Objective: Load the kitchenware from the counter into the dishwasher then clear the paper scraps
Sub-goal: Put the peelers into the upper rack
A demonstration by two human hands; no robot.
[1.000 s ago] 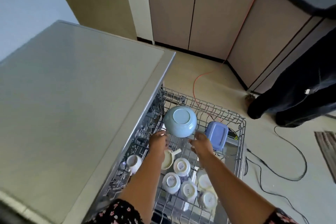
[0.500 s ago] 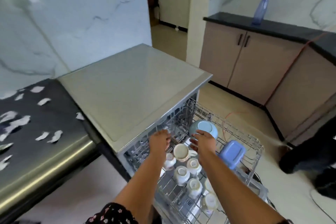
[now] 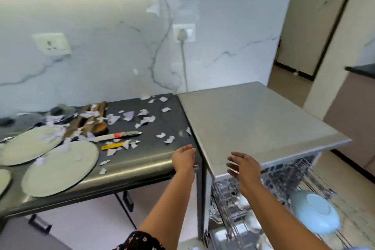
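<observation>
- Head view: your left hand [image 3: 183,157] is stretched forward over the front right corner of the dark counter [image 3: 132,170], just beside the seam where it meets the dishwasher [image 3: 253,119]. Its fingers are loosely extended with only a slight curve, and it holds nothing.
- Your right hand [image 3: 244,166] is raised in front of the dishwasher's front lip, above the pulled-out rack [image 3: 284,176]. The palm faces left, the fingers are spread and relaxed, and it is empty too.
- The two hands are apart, with the dishwasher's near left corner between them.
- In the rack, a light blue bowl [image 3: 314,213] sits upside down to the right of your right forearm. Some white cups [image 3: 241,202] show under that forearm, but they are blurred.
- On the counter, two pale plates [image 3: 60,168] lie at the left near the rounded front edge, the nearer one almost reaching it.
- Behind them lie wooden utensils [image 3: 91,122], a white-handled knife [image 3: 115,135] and a yellow cutter [image 3: 113,145].
- Paper scraps [image 3: 146,119] are scattered across the counter from the plates to the dishwasher's side, and a few lie on the plates.
- The stretch of counter between your left hand and the knife carries only a few scraps.
- The dishwasher's flat grey top ends in a sharp front right corner above the rack.
</observation>
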